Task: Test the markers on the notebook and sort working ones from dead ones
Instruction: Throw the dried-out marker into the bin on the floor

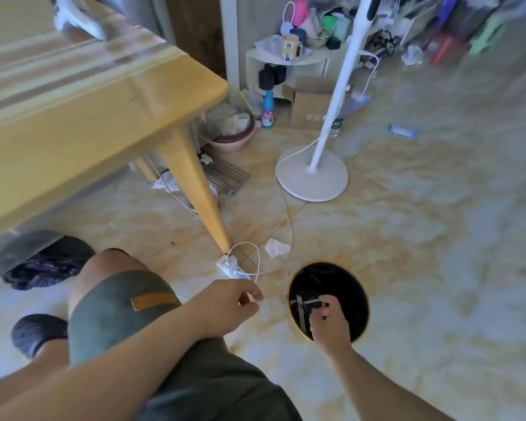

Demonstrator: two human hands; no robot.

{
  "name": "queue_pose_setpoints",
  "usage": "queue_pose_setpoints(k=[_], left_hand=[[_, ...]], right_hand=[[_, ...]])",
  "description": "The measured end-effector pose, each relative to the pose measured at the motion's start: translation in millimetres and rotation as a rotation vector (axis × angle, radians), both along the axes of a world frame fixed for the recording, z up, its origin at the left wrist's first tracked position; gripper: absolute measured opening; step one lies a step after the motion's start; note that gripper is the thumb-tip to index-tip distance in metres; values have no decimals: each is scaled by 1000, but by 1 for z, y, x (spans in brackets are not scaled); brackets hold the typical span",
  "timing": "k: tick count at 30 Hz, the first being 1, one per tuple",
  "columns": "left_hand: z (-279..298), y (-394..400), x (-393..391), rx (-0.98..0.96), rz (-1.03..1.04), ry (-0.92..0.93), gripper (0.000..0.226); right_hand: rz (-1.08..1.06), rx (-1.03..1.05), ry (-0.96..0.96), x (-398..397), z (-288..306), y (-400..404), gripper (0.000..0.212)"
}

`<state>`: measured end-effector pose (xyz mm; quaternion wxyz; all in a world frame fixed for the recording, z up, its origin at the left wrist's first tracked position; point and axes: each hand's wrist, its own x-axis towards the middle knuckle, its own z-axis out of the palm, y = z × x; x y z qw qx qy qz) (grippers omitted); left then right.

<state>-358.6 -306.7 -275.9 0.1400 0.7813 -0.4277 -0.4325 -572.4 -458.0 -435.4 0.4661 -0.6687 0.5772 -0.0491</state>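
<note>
A round black bin (356, 287) with a gold rim stands on the floor at the lower middle. Inside it lie a few thin markers (300, 309), light with a red mark. My right hand (330, 325) reaches over the bin's near edge and pinches a dark marker (316, 304) in its fingertips, just inside the opening. My left hand (233, 305) hovers above the floor to the left of the bin, fingers loosely curled, with nothing seen in them. No notebook shows in this view.
A yellow table (82, 117) fills the upper left, its leg (201, 202) reaching the floor by a white power strip (230, 267) and cable. A white fan stand (312, 177) rises behind the bin. My knee (116, 299) is at the left. Clutter lines the far wall.
</note>
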Motion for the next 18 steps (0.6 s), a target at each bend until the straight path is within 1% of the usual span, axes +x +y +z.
queue_pose_setpoints(k=[3, 4, 5, 8, 10, 11, 13, 14, 16, 18], left_hand=[[53, 4, 20, -118, 32, 121, 17], [78, 7, 36, -180, 55, 146, 19], [107, 14, 54, -256, 73, 132, 20], [201, 55, 118, -497, 150, -64, 21], [245, 95, 160, -606, 253, -185, 19], [258, 117, 180, -635, 311, -232, 18], [268, 165, 217, -622, 440, -338, 13], [266, 190, 235, -577, 500, -419, 12], [259, 235, 267, -429, 564, -575, 13], [242, 274, 295, -251, 558, -680, 15]], right_hand=[[88, -52, -192, 58, 52, 0, 34], [114, -85, -267, 81, 75, 0, 35], [153, -132, -345, 107, 101, 2, 38], [327, -270, -616, 184, 200, 27, 45], [500, -352, -798, 227, 271, 56, 45], [596, -379, -877, 249, 303, 74, 44], [779, -430, -995, 295, 349, 112, 43], [859, -455, -1030, 320, 364, 131, 43], [983, -512, -1051, 373, 381, 170, 48], [1092, -563, -1028, 420, 390, 206, 47]])
